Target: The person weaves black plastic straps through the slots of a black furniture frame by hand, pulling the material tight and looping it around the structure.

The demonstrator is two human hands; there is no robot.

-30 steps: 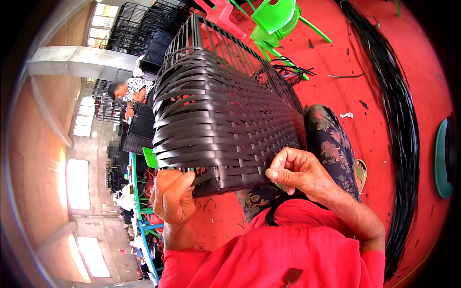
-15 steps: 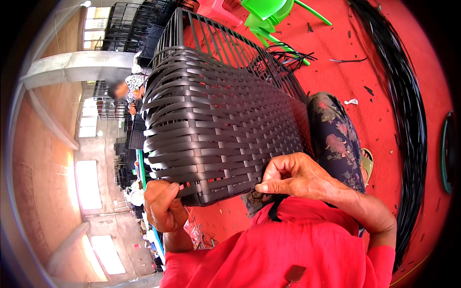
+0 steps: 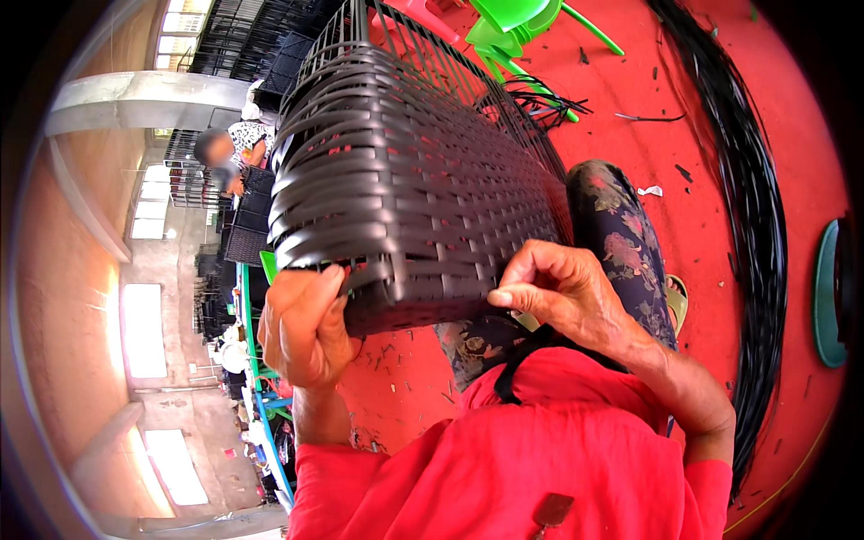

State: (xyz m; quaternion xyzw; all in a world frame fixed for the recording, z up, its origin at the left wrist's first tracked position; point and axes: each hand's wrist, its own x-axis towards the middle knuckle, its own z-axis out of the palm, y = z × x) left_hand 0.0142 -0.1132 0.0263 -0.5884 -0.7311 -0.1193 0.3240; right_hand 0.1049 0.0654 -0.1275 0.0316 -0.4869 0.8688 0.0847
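A black woven piece of furniture (image 3: 432, 198) stands tilted in front of me, flat plastic strips woven over a barred frame. At its near left corner, my left hand (image 3: 308, 319) is closed, thumb and forefinger pinching a black flat strip close to the weave. My right hand (image 3: 571, 292) is closed in a pinch at the near right edge of the weave; a strip seems to run into its fingertips, which largely hide it. Bare frame bars (image 3: 430, 40) show at the far end, above the woven part.
A long bundle of black strips (image 3: 751, 216) lies on the red floor at right. Green chairs (image 3: 517, 22) and a pink stool (image 3: 423, 16) stand beyond. Another person (image 3: 243, 144) sits far left near stacked black frames (image 3: 238, 45). My knee (image 3: 616, 225) is beside the weave.
The woven piece and both hands sit higher in the picture, and the near corner is tipped a little differently. Both hands keep their pinches.
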